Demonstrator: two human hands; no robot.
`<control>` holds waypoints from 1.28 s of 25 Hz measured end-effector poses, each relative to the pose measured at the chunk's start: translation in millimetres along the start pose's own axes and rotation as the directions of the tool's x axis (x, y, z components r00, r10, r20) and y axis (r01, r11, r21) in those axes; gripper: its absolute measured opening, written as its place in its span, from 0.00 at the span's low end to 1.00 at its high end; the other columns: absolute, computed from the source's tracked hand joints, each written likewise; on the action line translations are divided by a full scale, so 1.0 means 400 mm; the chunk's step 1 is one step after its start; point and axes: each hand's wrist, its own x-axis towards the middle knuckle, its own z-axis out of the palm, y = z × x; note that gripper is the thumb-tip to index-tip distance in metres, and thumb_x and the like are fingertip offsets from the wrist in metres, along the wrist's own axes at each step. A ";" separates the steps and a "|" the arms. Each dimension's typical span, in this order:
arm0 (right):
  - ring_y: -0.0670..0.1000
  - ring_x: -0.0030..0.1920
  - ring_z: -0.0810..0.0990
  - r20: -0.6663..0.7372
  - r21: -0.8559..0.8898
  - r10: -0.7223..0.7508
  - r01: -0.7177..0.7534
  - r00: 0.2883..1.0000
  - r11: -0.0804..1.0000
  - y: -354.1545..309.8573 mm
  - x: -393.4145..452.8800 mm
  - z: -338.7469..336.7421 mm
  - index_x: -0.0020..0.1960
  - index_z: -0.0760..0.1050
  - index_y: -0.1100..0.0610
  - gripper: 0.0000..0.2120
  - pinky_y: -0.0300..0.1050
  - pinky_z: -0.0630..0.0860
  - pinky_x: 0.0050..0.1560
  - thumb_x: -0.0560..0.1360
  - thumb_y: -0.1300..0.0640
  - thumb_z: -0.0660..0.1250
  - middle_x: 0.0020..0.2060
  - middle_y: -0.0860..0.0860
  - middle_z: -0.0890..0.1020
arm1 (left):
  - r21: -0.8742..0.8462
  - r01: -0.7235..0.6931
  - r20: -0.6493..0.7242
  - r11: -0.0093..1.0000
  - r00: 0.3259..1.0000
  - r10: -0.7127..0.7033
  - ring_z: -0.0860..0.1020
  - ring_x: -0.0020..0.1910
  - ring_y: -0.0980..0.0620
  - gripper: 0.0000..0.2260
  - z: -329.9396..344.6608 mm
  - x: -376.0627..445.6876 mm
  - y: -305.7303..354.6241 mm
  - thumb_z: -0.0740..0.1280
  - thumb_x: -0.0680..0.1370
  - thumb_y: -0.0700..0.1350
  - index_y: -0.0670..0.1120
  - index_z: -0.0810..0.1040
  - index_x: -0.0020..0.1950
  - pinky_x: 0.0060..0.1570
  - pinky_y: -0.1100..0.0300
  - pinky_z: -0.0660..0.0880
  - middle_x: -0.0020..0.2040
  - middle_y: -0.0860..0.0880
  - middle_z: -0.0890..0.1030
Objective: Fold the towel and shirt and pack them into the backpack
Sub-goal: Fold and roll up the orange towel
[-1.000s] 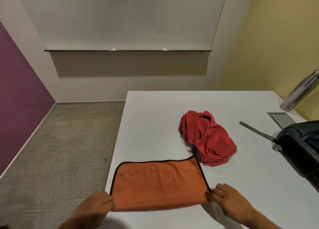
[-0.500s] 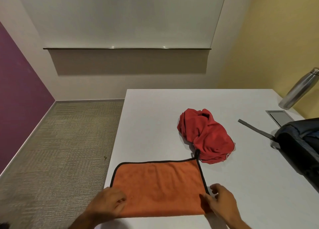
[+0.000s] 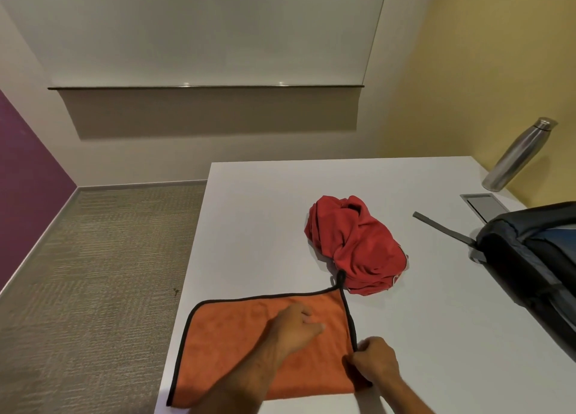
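Towel (image 3: pixel 237 348) at table's (image 3: pixel 405 335) near-left corner: left hand (image 3: pixel 296 328) flat, pressing; right hand (image 3: pixel 374 362) pinching right hem. Best folded leftward, edges aligned.

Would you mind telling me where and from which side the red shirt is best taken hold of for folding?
Probably the raised top of the red shirt, approached from above. It sits in a crumpled heap with no edge or sleeve lying out flat, so a pinch on the upper folds lets it hang open. Its near edge lies against the loop of the orange towel, so avoid that side.
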 end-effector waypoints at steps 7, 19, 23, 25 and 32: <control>0.47 0.34 0.78 -0.164 0.131 -0.355 0.377 0.920 0.917 -0.072 -0.097 0.005 0.39 0.73 0.50 0.06 0.38 0.71 0.32 0.71 0.51 0.69 0.33 0.47 0.81 | -0.030 0.085 -0.026 0.996 0.996 -0.085 0.80 0.52 0.52 0.27 0.030 0.051 0.098 0.73 0.67 0.62 0.48 0.76 0.59 0.51 0.57 0.78 0.53 0.52 0.81; 0.47 0.31 0.79 0.100 0.394 -0.396 0.329 0.913 0.858 -0.210 -0.228 0.016 0.44 0.77 0.56 0.09 0.35 0.77 0.30 0.66 0.66 0.69 0.37 0.50 0.80 | 0.147 0.035 -0.153 0.989 0.988 -0.012 0.82 0.40 0.49 0.05 -0.158 0.075 0.036 0.72 0.70 0.45 0.43 0.82 0.41 0.41 0.57 0.81 0.39 0.48 0.83; 0.51 0.32 0.83 0.271 0.478 -0.406 0.244 0.873 0.844 -0.273 -0.263 0.073 0.48 0.76 0.57 0.12 0.42 0.81 0.33 0.67 0.65 0.73 0.42 0.57 0.82 | 0.154 0.062 -0.160 0.986 0.986 -0.037 0.81 0.39 0.48 0.03 -0.260 0.062 -0.030 0.73 0.70 0.41 0.44 0.81 0.39 0.39 0.57 0.80 0.39 0.47 0.82; 0.54 0.33 0.84 0.316 0.496 -0.425 0.234 0.848 0.836 -0.300 -0.273 0.118 0.49 0.76 0.57 0.13 0.49 0.83 0.37 0.68 0.65 0.74 0.41 0.58 0.83 | 0.155 0.089 -0.175 0.984 0.983 -0.061 0.82 0.41 0.48 0.06 -0.306 0.050 -0.071 0.75 0.70 0.41 0.42 0.82 0.44 0.41 0.56 0.81 0.42 0.46 0.83; 0.49 0.31 0.83 0.367 0.456 -0.494 0.310 0.788 0.834 -0.381 -0.327 0.243 0.48 0.77 0.56 0.12 0.46 0.83 0.37 0.67 0.64 0.74 0.39 0.58 0.85 | 0.095 0.202 -0.282 0.975 0.944 -0.169 0.79 0.32 0.52 0.08 -0.409 -0.010 -0.222 0.76 0.69 0.38 0.46 0.79 0.36 0.30 0.61 0.76 0.35 0.48 0.81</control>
